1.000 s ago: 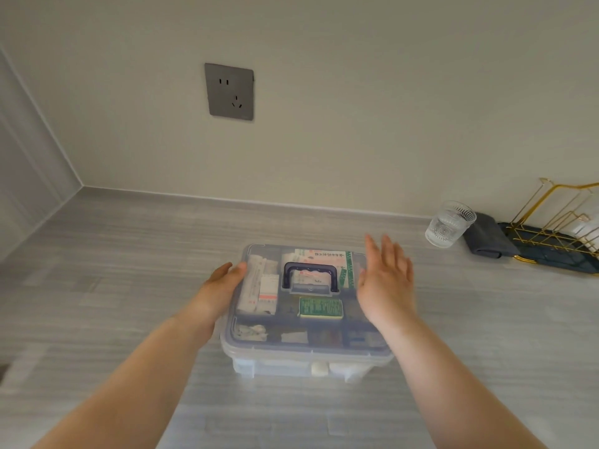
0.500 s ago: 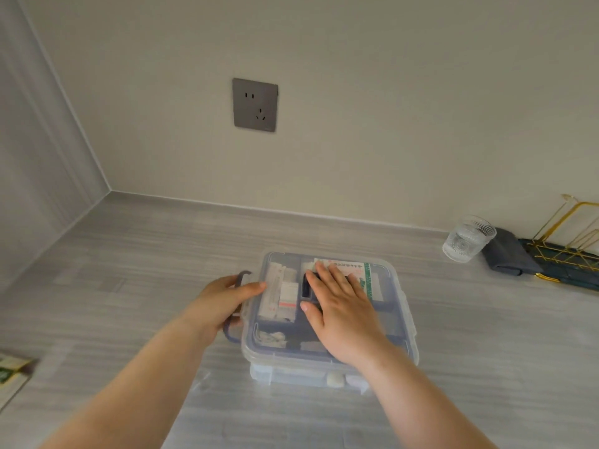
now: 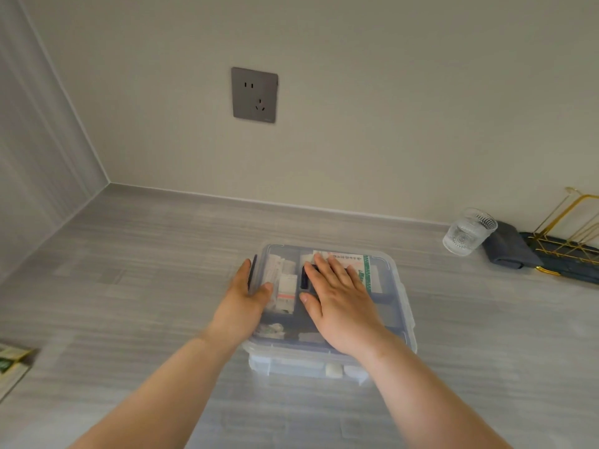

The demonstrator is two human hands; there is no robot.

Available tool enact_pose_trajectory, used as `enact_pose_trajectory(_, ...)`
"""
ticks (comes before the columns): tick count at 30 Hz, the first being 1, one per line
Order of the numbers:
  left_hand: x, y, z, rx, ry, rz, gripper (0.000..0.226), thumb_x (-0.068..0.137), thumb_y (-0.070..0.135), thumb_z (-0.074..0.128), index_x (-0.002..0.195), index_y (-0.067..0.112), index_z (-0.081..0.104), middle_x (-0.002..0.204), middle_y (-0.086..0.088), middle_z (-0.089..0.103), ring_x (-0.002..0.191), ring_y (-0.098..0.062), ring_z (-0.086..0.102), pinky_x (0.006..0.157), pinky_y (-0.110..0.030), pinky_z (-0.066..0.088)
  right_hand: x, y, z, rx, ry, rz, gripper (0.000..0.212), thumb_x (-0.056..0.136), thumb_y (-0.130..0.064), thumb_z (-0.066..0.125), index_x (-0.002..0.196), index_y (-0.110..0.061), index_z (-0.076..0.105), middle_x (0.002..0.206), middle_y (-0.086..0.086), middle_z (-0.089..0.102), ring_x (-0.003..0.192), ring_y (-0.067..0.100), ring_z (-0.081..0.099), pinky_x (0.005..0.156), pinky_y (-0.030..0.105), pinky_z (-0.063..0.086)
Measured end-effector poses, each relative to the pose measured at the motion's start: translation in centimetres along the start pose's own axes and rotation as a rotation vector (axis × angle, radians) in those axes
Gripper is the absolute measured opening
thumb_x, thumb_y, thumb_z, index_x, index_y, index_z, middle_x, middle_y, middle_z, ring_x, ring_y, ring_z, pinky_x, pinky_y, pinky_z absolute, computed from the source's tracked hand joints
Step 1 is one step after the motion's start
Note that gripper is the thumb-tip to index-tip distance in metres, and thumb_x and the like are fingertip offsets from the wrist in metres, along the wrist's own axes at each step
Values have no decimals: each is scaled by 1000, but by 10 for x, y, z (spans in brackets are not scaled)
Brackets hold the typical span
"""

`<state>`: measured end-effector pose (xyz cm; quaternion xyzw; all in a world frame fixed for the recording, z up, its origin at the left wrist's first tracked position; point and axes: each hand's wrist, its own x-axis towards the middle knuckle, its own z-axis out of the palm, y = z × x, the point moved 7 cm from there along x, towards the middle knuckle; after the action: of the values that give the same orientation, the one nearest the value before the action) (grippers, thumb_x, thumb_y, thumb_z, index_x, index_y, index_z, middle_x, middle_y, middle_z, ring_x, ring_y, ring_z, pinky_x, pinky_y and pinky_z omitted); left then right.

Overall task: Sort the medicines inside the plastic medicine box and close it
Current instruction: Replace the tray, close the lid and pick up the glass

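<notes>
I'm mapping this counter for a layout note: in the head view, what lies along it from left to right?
Paper packet → left hand → medicine box → glass → grey cloth → gold rack.

Soft, even daylight fills the scene, fairly bright, with no harsh glare. Shadows are faint: a pale one lies under the clear plastic medicine box [image 3: 327, 361] on the grey wood-grain table [image 3: 146, 270]. The wide lens bends the wall corner and stretches both forearms toward the bottom edge. The ribbed clear drinking glass [image 3: 468, 236] shows small highlights. Fine print looks slightly soft.
</notes>
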<state>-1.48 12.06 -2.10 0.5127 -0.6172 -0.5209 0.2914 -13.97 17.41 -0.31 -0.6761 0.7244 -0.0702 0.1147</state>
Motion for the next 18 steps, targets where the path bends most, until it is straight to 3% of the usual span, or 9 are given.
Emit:
enact_pose_trajectory(4,-6,20,2,426,96,191,59,85,26,53,137,18,24,150,-10,18,137,-26,16,113,-38,14,-8,6,-15,158,156,25,51,92,-35,36,139,-23,21,155,-2,10,142,14,2,115,31,-4)
enact_pose_trajectory(8,-15,43,30,539,-43,421,49,87,26,50,133,22,33,148,-2,27,136,-19,22,112,-30,16,-34,66,-36,309,416,388,57,86,-30,51,136,-16,28,151,8,23,139,23,17,113,33,13)
enact_pose_trajectory(11,-16,38,50,853,-136,491,50,90,39,36,136,30,21,152,4,16,139,-14,10,114,-30,2,-52,108,-26,451,348,661,71,81,-36,57,138,-10,23,149,14,24,136,29,23,111,38,21)
enact_pose_trajectory(14,-14,33,55,968,-168,482,50,91,42,27,138,31,13,154,5,7,140,-13,2,115,-33,-4,-58,121,6,948,209,833,76,78,-43,60,136,-6,29,140,17,41,128,30,40,108,39,32)
enact_pose_trajectory(16,-14,32,55,981,-173,481,50,91,43,26,138,31,12,154,6,5,140,-13,0,115,-33,-5,-57,117,21,1268,120,838,57,77,-41,61,121,-6,51,111,14,64,101,28,61,91,37,49)
enact_pose_trajectory(18,-14,32,55,983,-165,489,50,91,43,25,138,31,12,154,6,5,140,-12,0,114,-33,-5,-55,116,20,1322,140,815,39,77,-36,62,103,-7,62,87,8,69,78,21,66,66,27,54)
